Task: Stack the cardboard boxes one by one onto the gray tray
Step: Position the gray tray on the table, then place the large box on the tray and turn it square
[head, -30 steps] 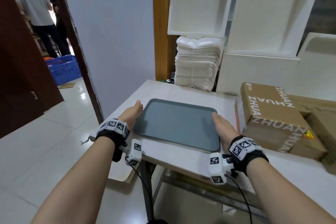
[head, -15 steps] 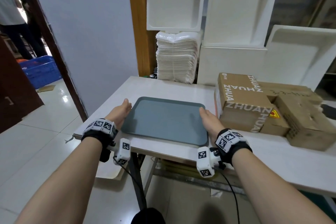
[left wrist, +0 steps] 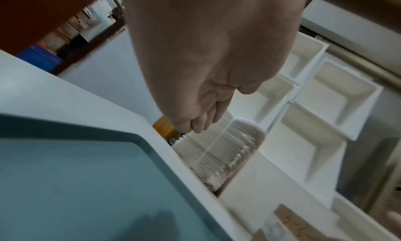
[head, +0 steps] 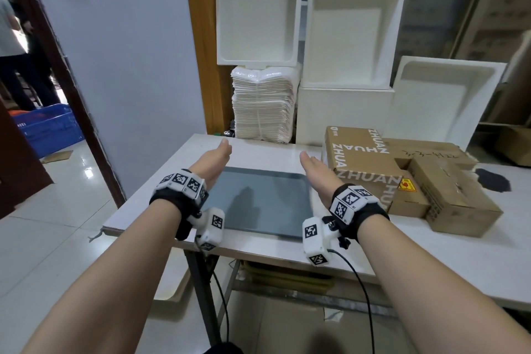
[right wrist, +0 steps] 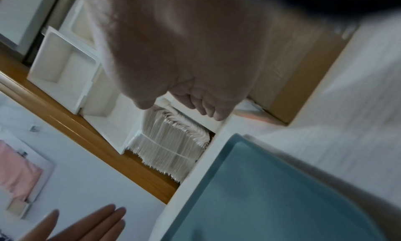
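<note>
Both hands are hovering flat and empty above the gray tray, fingers stretched forward: the left hand over its left edge, the right hand over its right edge. The tray is lying on the white table, with the cardboard boxes sitting just to its right.

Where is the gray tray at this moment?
In the head view, the gray tray lies flat on the white table near its front edge, just left of the cardboard boxes.
</note>
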{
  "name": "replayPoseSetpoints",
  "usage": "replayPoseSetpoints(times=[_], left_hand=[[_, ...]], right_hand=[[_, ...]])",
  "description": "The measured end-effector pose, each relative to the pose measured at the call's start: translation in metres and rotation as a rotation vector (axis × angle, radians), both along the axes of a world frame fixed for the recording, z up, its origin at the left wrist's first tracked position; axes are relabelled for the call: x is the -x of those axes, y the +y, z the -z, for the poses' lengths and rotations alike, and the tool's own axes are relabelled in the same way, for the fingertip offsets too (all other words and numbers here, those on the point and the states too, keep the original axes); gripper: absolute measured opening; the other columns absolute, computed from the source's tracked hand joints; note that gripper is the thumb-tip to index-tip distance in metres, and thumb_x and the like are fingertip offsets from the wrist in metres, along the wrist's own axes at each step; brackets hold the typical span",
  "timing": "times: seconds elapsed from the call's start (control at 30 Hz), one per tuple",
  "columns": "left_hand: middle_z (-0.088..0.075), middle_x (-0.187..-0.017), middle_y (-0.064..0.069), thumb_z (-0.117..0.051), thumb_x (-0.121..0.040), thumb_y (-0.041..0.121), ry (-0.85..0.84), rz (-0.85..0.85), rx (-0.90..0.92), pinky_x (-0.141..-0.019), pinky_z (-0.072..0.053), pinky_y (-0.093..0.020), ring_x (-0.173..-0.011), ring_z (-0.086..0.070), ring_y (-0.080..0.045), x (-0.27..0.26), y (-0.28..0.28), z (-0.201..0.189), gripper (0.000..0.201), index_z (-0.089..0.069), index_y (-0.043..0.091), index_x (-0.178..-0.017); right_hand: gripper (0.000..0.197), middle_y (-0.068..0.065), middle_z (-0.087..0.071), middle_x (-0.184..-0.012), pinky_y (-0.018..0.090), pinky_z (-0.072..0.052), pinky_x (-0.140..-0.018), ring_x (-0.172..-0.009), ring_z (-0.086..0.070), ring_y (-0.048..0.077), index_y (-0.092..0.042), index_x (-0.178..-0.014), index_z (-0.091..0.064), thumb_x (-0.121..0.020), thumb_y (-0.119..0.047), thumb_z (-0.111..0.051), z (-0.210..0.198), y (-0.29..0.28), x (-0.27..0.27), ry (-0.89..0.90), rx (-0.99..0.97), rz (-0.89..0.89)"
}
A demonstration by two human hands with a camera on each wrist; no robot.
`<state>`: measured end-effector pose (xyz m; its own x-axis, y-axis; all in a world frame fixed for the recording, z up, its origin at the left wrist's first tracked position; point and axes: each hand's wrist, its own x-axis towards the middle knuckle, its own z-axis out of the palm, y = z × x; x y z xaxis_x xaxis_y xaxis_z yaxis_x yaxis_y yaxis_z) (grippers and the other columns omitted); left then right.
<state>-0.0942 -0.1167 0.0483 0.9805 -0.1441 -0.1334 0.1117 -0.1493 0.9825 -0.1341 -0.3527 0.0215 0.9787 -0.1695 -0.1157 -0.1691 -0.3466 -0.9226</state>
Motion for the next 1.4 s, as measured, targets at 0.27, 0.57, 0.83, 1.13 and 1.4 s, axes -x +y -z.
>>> replayPoseSetpoints(times=[0.27,0.57,0.83,1.13,1.4], left_hand=[[-0.014,-0.161,-0.008,-0.015,-0.103,0.046,-0.062,0.232,0.135,-0.118,-0.011,-0.029,-0.148,-0.015,-0.017,0.014,-0.102,-0.040,0.065,-0.013,0.004,-0.152],[-0.008,-0.161,-0.008,-0.015,-0.104,0.043,-0.034,0.335,0.216,-0.120,-0.009,-0.030,-0.149,-0.009,-0.018,0.024,-0.175,-0.050,0.062,-0.006,0.005,-0.152],[-0.029,-0.156,-0.003,-0.018,-0.101,0.052,0.029,0.308,0.153,-0.120,-0.011,-0.032,-0.147,-0.018,-0.017,0.009,-0.216,-0.017,0.066,-0.026,0.008,-0.150],[-0.065,-0.127,-0.007,-0.022,-0.100,0.052,0.080,0.318,0.253,-0.111,-0.037,-0.038,-0.117,-0.060,-0.018,0.003,-0.221,0.009,0.060,-0.058,0.013,-0.128],[-0.064,-0.128,-0.005,-0.025,-0.094,0.062,0.111,0.363,0.246,-0.109,-0.037,-0.041,-0.119,-0.059,-0.019,0.001,-0.209,0.006,0.063,-0.061,0.020,-0.124]], right_hand=[[0.074,0.016,-0.026,-0.165,0.049,-0.021,-0.124,-0.152,-0.026,0.035,-0.003,-0.156,-0.027,-0.103,-0.056,-0.026,-0.058,-0.044,0.017,-0.104,0.010,0.052],[0.081,0.007,-0.017,-0.169,0.055,-0.020,-0.123,-0.155,-0.019,0.033,-0.015,-0.159,-0.020,-0.097,-0.067,-0.025,-0.067,-0.110,0.035,-0.057,0.046,0.160],[0.070,0.009,-0.033,-0.163,0.041,-0.025,-0.121,-0.151,-0.032,0.028,-0.011,-0.156,-0.030,-0.104,-0.057,-0.024,-0.056,-0.142,0.043,-0.099,0.121,0.207],[0.070,0.014,-0.033,-0.163,0.045,-0.026,-0.122,-0.150,-0.032,0.033,-0.009,-0.156,-0.030,-0.104,-0.055,-0.022,-0.030,-0.150,0.039,-0.027,0.059,0.254],[0.073,0.015,-0.037,-0.160,0.044,-0.029,-0.120,-0.146,-0.037,0.034,-0.007,-0.153,-0.035,-0.104,-0.058,-0.020,-0.033,-0.140,0.038,-0.022,0.026,0.317]])
